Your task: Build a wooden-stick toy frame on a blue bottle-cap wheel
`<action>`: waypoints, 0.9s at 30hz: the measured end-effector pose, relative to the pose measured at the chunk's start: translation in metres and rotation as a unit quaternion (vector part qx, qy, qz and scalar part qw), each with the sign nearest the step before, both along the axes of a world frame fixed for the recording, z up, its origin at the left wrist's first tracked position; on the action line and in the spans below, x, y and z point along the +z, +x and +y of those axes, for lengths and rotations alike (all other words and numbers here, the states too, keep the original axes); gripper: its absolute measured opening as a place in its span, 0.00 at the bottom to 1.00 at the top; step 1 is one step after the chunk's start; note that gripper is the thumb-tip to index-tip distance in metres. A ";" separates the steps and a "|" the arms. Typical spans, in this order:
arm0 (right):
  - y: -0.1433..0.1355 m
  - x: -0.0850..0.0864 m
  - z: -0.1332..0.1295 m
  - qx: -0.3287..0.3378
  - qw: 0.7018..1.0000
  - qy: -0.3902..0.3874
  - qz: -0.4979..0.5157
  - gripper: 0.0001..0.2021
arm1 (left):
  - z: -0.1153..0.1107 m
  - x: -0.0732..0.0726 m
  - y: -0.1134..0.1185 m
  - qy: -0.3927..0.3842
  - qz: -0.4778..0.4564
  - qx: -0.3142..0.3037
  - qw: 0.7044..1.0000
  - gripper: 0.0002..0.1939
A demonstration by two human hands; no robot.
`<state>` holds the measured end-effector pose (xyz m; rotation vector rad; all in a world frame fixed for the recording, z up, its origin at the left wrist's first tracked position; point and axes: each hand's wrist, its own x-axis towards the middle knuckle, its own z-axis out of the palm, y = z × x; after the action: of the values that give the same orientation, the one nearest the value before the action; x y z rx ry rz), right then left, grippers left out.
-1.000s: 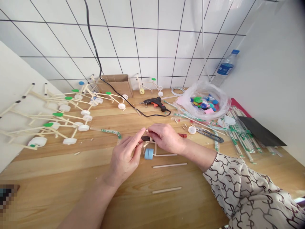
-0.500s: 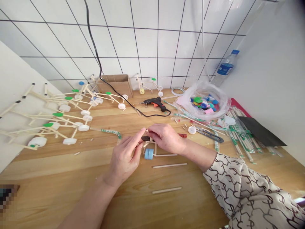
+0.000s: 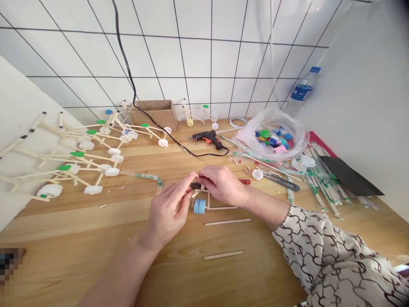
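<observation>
Over the middle of the table, my left hand (image 3: 168,209) and my right hand (image 3: 223,184) meet with their fingertips close together. Both are closed in a pinch around a short pale wooden stick (image 3: 197,175), mostly hidden by the fingers. Directly beneath is a small stick frame (image 3: 208,199) with light blue bottle caps (image 3: 200,207) as a wheel. A dark tool tip (image 3: 195,186) shows between the hands, and a red handle end (image 3: 245,182) pokes out past my right hand; whether they belong together is hidden. Nearer me lie two loose sticks (image 3: 228,222).
Several stick cars with white cap wheels (image 3: 111,172) stand at left. Behind are a cardboard box (image 3: 156,111) and a corded glue gun (image 3: 207,139). To the right are a bag of bottle caps (image 3: 277,136), a utility knife (image 3: 283,182), wrapped sticks (image 3: 329,183) and a water bottle (image 3: 302,91).
</observation>
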<state>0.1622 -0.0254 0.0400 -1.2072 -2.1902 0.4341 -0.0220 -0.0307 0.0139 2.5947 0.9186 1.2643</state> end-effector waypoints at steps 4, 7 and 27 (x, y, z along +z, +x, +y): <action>0.000 0.001 0.000 -0.005 1.000 -0.003 -0.006 0.08 | 0.000 0.001 0.001 -0.001 -0.004 -0.007 1.000 0.29; 0.000 0.001 0.000 -0.005 1.000 -0.004 -0.007 0.08 | 0.000 0.002 0.001 -0.004 -0.003 -0.010 1.000 0.29; -0.001 0.004 -0.002 -0.008 1.000 0.009 0.023 0.08 | 0.001 0.002 0.001 0.019 0.013 -0.011 1.000 0.29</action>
<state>0.1608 -0.0273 0.0436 -1.1922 -2.1401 0.4295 -0.0208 -0.0299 0.0161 2.6473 0.8772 1.2584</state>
